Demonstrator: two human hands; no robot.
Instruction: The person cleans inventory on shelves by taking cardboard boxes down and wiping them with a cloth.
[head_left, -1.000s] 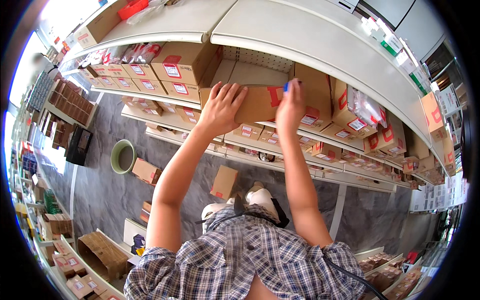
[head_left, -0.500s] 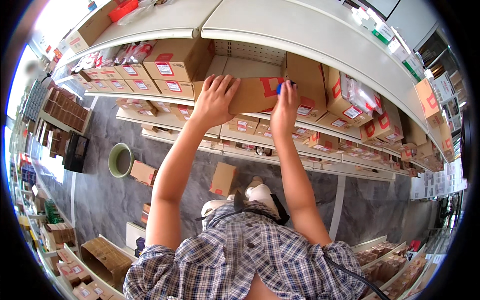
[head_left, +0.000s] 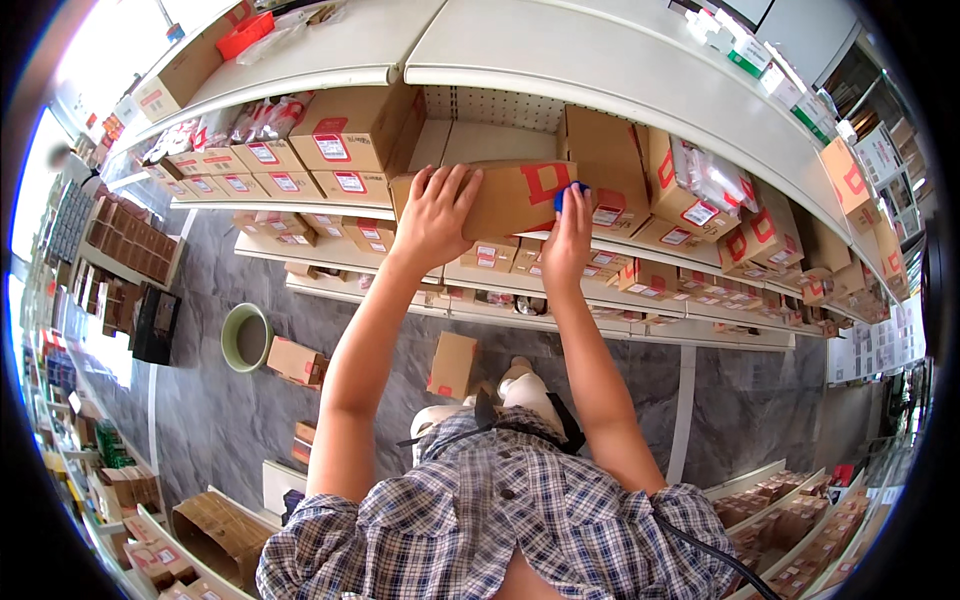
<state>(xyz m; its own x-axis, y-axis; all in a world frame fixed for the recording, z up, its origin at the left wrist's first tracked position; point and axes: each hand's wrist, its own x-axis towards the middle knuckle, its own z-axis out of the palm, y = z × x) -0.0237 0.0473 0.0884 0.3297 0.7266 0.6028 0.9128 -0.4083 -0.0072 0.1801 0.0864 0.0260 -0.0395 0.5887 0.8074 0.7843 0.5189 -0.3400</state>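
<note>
Held carton: lies straight ahead, between both hands, at the front of the middle shelf; long axis running left to right, red mark toward the right end; cannot tell if resting on the board or borne by the hands

Left hand: grip spread, laid over the carton's left part, fingers pointing away from the body

Right hand: grip pinching a small blue object, close against the carton's right end

Nearer hand: neither clearly; left at one end of the long axis, right at the other

Behind the carton: bare shelf board, then a perforated back panel

Left side: stacked cartons, just beside

Right side: tall carton, close by the blue object, limiting room on that flank

Overhead: upper shelf, jutting above the bay and narrowing access from above

Below: lower-shelf cartons; on the floor, a loose carton and green bin, well apart from both hands
</note>
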